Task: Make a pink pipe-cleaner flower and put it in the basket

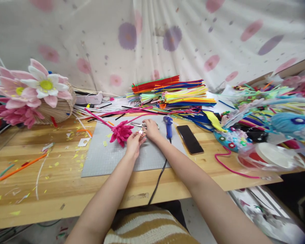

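Note:
My left hand (133, 143) pinches a small white spiky piece (140, 131) with thin yellowish tips between thumb and fingers. Beyond it, my right hand (151, 130) is closed around the handles of a pair of scissors (136, 124), whose blades point left over the mat. A magenta fuzzy flower (121, 133) with a long stem lies just left of my left hand. Both hands are above the grey cutting mat (99, 162). To the right of my right hand lies a blue glue gun (168, 127).
A black phone (190, 139) lies right of the mat. Bundles of coloured pipe cleaners (178, 93) are stacked at the back. Finished pink and white flowers (44, 84) stand at left. Yellow scraps and an orange pipe cleaner (21, 167) litter the wooden table (73, 196).

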`<state>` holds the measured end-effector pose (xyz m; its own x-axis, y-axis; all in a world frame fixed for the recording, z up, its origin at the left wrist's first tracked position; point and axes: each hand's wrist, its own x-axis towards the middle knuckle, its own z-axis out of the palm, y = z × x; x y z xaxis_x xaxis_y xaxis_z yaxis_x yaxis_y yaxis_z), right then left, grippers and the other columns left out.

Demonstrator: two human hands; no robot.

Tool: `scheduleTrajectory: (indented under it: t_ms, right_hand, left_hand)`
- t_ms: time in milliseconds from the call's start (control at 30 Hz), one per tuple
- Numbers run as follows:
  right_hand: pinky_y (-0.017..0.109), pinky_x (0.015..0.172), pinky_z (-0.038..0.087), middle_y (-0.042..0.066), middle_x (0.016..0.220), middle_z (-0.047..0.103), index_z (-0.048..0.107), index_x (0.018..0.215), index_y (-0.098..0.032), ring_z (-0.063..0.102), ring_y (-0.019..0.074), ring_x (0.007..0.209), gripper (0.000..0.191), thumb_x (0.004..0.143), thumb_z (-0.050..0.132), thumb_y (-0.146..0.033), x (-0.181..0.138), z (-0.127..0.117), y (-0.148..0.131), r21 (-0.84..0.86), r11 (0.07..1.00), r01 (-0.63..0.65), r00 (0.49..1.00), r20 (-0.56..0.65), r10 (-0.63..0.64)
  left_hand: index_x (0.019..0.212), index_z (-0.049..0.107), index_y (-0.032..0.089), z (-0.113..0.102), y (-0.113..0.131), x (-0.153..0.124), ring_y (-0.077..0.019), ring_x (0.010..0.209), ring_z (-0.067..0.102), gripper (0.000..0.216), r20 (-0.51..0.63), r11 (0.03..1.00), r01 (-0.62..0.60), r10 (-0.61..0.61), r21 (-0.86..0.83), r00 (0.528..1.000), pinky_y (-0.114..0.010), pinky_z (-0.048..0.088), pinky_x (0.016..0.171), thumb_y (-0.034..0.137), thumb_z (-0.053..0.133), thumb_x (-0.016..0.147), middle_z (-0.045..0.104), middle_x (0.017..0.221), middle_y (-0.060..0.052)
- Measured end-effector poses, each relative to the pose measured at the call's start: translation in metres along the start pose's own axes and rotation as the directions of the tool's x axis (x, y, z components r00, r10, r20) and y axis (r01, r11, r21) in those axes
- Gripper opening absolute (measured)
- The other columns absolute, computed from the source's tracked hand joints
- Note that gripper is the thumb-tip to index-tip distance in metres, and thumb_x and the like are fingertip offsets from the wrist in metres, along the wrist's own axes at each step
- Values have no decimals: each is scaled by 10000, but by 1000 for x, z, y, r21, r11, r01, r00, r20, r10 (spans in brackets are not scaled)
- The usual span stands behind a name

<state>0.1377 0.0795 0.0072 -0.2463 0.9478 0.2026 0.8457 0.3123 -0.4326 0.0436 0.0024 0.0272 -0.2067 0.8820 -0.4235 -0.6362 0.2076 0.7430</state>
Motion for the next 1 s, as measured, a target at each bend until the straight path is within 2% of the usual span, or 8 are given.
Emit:
scheduleTrajectory:
  t_ms: [200,333,533,633,700,867,933,1000]
  right_hand:
    - [340,898,359,127,1111,555,554,1112,-140,486,240,1007,312,810,480,-173,23,9,-1,-48,997,54,998,-40,-56]
    - [337,874,359,124,1103,558,556,1094,-147,485,234,1018,284,821,485,-180,42,13,2,-63,995,78,995,-57,-81]
    - [380,883,335,121,1065,590,589,1022,-167,479,260,1028,215,840,486,-217,55,17,1,-142,990,-14,991,-133,-5]
    - [373,897,335,113,1043,602,597,997,-166,483,252,1024,200,836,495,-225,40,15,-1,-84,996,1,978,-207,-19]
    - [360,893,347,101,1010,616,602,964,-172,499,236,1002,178,835,489,-218,22,9,0,-21,998,60,972,-226,-63]
    - [291,819,397,56,885,656,610,840,-191,557,176,880,138,823,482,-239,-35,-27,22,146,956,254,963,-125,-237]
    - [260,718,403,31,810,657,607,786,-198,567,154,776,160,813,497,-310,-54,-44,36,194,966,173,984,-69,-163]
    - [251,597,360,8,641,606,560,643,-193,530,137,623,293,786,523,-447,-67,-57,51,143,989,-44,998,-39,50]
  left_hand:
    - [796,554,133,-1,3,7,-88,596,608,160,-19,999,-45,46,30,999,-224,499,588,108,659,678,624,663,2]
    - [868,549,152,-7,19,18,-92,603,609,217,-91,996,-90,90,3,992,-232,494,588,92,648,684,636,692,6]
    - [731,578,130,-19,37,28,-84,620,610,83,-83,991,-136,134,-11,987,-239,502,638,97,642,690,643,693,-5]
    - [714,573,127,-18,30,26,-99,634,627,100,-64,994,-110,108,-25,992,-269,512,681,91,659,676,643,667,-5]
    - [709,574,120,-16,24,24,-103,645,636,100,-34,996,-82,81,-33,996,-286,515,718,94,665,676,646,663,-13]
    - [676,575,116,-20,18,21,-105,665,645,145,24,997,-72,73,-15,997,-316,510,797,122,716,640,643,664,-10]
    - [672,574,120,-23,18,22,-106,668,647,167,24,996,-87,88,-17,996,-309,515,785,134,733,621,645,668,-6]
    - [669,576,123,-27,18,23,-107,671,648,185,25,996,-92,92,-21,995,-289,520,757,148,748,603,656,678,-12]
